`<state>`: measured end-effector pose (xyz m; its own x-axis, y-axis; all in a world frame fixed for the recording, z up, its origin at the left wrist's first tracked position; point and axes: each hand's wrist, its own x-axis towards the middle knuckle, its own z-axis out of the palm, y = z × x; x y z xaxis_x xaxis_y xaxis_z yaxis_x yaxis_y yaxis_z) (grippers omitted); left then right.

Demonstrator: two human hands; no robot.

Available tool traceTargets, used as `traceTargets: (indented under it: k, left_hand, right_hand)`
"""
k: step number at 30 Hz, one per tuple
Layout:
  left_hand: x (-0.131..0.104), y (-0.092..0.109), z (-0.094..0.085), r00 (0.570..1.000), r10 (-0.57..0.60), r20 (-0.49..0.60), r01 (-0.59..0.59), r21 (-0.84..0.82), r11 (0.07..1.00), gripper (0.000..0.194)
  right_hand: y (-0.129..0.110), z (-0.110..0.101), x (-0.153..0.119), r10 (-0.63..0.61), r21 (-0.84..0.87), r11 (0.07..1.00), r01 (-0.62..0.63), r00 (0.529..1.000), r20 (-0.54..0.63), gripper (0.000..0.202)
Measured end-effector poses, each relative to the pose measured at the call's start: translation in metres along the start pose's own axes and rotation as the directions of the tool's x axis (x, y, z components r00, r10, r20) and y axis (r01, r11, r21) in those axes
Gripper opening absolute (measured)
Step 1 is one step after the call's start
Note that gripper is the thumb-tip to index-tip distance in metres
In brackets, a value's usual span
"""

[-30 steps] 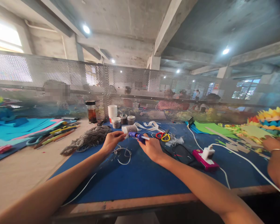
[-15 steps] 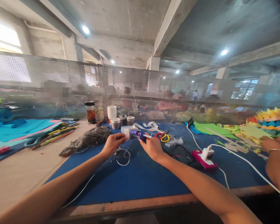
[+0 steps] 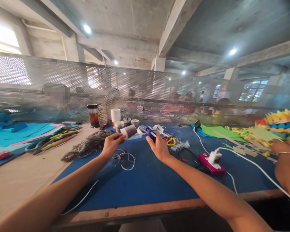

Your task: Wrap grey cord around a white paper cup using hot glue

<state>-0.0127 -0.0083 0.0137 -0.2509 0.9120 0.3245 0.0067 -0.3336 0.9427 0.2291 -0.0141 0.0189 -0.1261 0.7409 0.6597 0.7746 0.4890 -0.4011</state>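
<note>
My left hand (image 3: 111, 143) pinches the rim of a small paper cup (image 3: 129, 132), which is tilted on its side with a greyish wrapped wall. My right hand (image 3: 159, 148) is closed round a blue-purple glue gun (image 3: 150, 131), a white stick showing at its back. The gun's front points up and to the left, apart from the cup. Below the left hand, a loose white cord (image 3: 128, 162) curls on the blue mat (image 3: 140, 190). Behind the cup stand several small cups (image 3: 119, 125) and a white cup stack (image 3: 115, 115).
Left lie a grey yarn bundle (image 3: 90, 143), pens and scissors. A lidded jar (image 3: 94, 116) stands behind. Red-yellow scissors (image 3: 170, 140) lie beyond my right hand, and a magenta power strip (image 3: 212, 164) with a white cable lies right. Another person's arm (image 3: 286, 170) is at far right.
The cup has turned from nearly end-on to lying sideways, showing its grey wall. The glue gun has come away from it, its front swinging upward. My left hand has shifted slightly left.
</note>
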Motion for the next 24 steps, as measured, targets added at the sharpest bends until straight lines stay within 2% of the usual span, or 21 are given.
traceTargets:
  k: [5, 9, 17, 24]
  left_hand:
    - [0.004, 0.002, -0.002, 0.997, 0.031, -0.073, -0.033, -0.019, 0.999, 0.04]
    - [0.004, 0.002, -0.002, 0.997, 0.029, -0.077, -0.03, -0.016, 0.999, 0.041]
    - [0.004, 0.001, -0.001, 0.998, 0.022, -0.063, -0.025, -0.047, 0.999, 0.037]
    - [0.002, 0.0, 0.0, 0.999, 0.031, -0.029, -0.032, -0.023, 0.999, 0.039]
  right_hand:
    - [0.007, 0.002, -0.001, -0.157, -0.117, 0.981, 0.157, 0.988, 0.007, 0.034]
    - [0.014, 0.008, -0.005, -0.235, -0.256, 0.932, 0.256, 0.966, 0.111, 0.033]
    - [0.029, 0.021, -0.011, -0.162, -0.355, 0.896, 0.267, 0.941, 0.297, 0.028]
    - [0.026, 0.02, -0.013, -0.114, -0.392, 0.887, 0.244, 0.939, 0.325, 0.024]
